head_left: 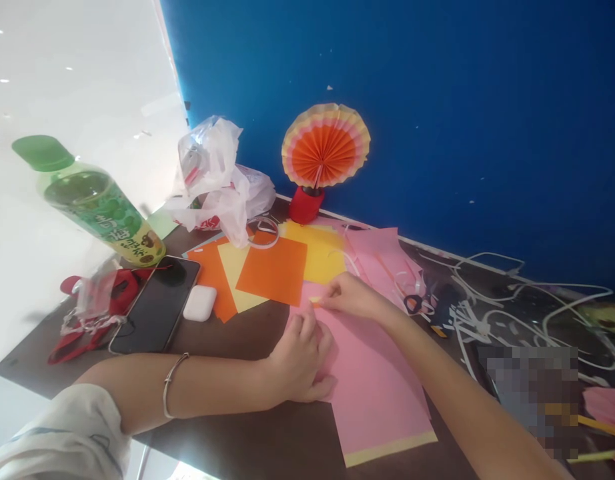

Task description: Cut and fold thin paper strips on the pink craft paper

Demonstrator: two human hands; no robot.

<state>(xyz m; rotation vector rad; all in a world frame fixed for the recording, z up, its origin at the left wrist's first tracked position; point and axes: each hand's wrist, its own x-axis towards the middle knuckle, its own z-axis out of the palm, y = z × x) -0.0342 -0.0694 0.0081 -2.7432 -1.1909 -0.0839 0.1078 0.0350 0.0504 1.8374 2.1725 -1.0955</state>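
Note:
A long pink sheet (377,393) with a pale yellow strip along its near edge lies on the dark table. My left hand (302,360) rests on its left side, fingers curled; whether anything is under them is hidden. At the sheet's far end my right hand (345,297) pinches a small pale yellow piece (315,301) between thumb and finger. Just beyond the hands lie an orange square (275,267), yellow paper (320,253) and more pink paper (382,257).
A green-capped bottle (100,207), a black phone (160,307), a white case (200,303) and red straps stand or lie at left. Plastic bags (212,180) and a folded paper fan (325,147) are at the back. Scissors (412,304) and white cables (487,300) lie right.

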